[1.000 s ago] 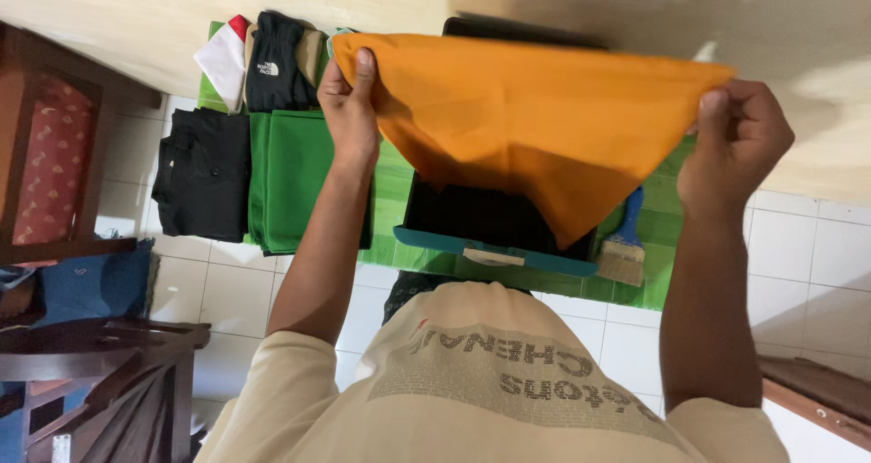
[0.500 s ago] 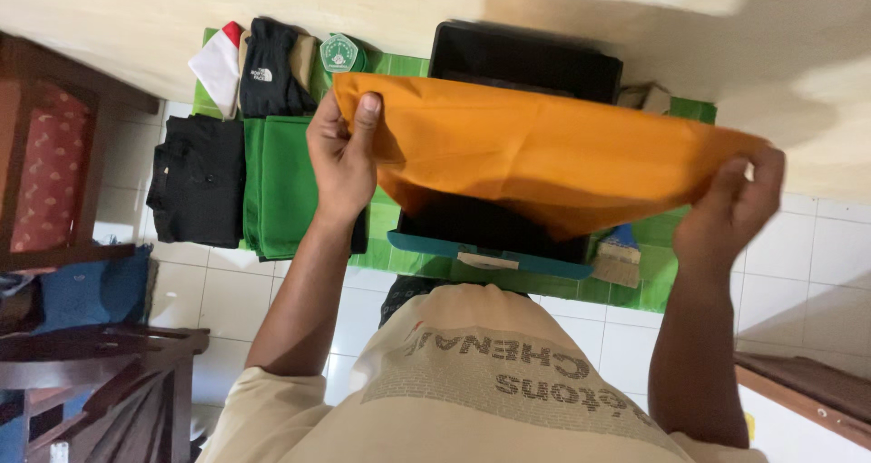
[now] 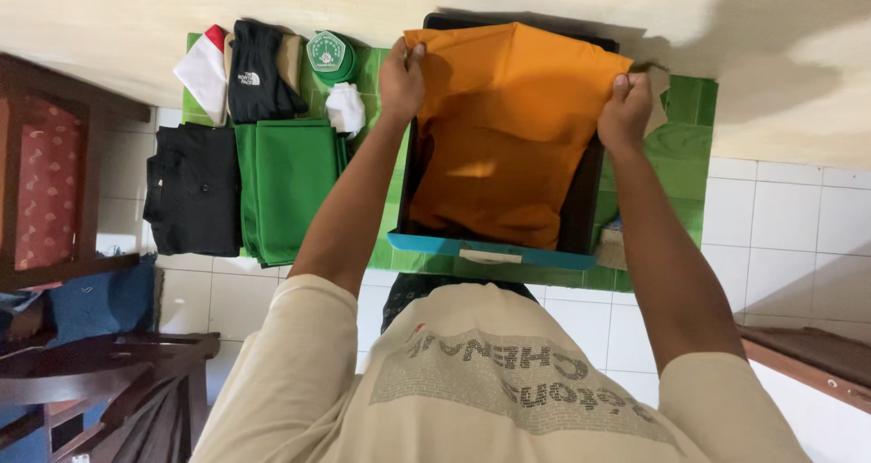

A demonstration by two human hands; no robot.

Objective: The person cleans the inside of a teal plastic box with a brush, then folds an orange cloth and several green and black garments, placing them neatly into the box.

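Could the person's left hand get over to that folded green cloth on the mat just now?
Probably yes, but not freely: the left hand is gripping a corner of the orange cloth and would have to let go first. The folded green cloth lies close beside that arm, uncovered on top, with nothing between.

One camera only, worn on the person's head, looking steeply down over the chest and both forearms. It sits close above the tiled floor [image 3: 780, 218], taking in the green mat [image 3: 676, 155] from its near edge to the wall along its far edge.
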